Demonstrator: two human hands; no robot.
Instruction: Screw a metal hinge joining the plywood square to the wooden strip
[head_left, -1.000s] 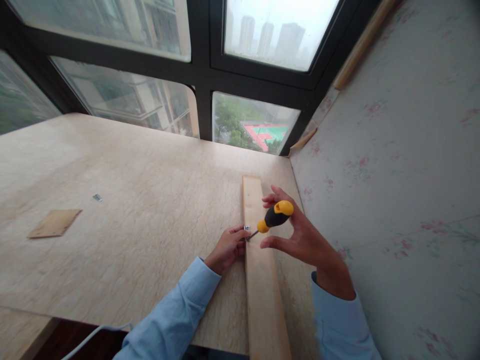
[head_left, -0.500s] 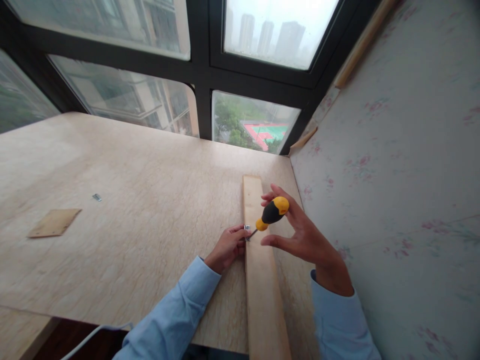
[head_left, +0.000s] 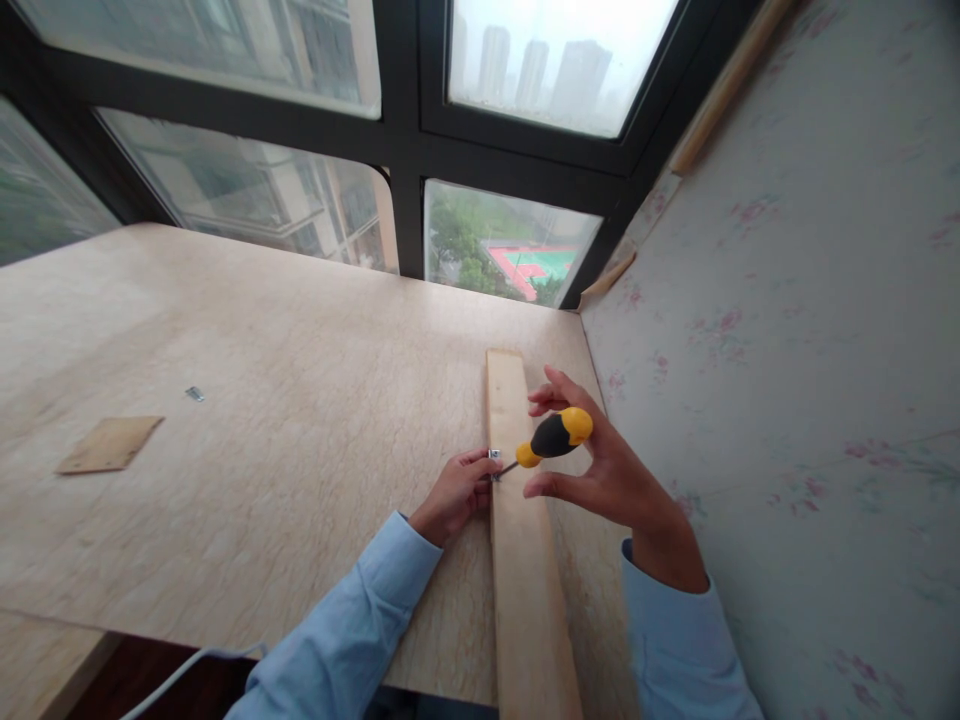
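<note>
A yellow-and-black screwdriver [head_left: 553,436] leans to the right, its shaft pointing down to the left edge of a long wooden plank [head_left: 523,570]. Around its handle my right hand [head_left: 600,465] is open, thumb and fingers spread apart; the butt end lies near the palm, and whether it touches I cannot tell. My left hand [head_left: 459,490] pinches a small metal bracket [head_left: 495,455] against the plank's left edge, close to the screwdriver's tip. Fingers partly hide the bracket, and any screw there is too small to make out.
On the stone-like surface [head_left: 300,480] to the left lie a small wooden piece [head_left: 110,446] and another small metal piece [head_left: 195,394]. A papered wall [head_left: 787,350] rises close on the right. Dark-framed windows [head_left: 409,150] stand behind. A white cable [head_left: 187,665] hangs at the lower left.
The screwdriver's handle has tipped right and slightly down, toward my right palm. My right hand's fingers have shifted slightly; my left hand stays in place.
</note>
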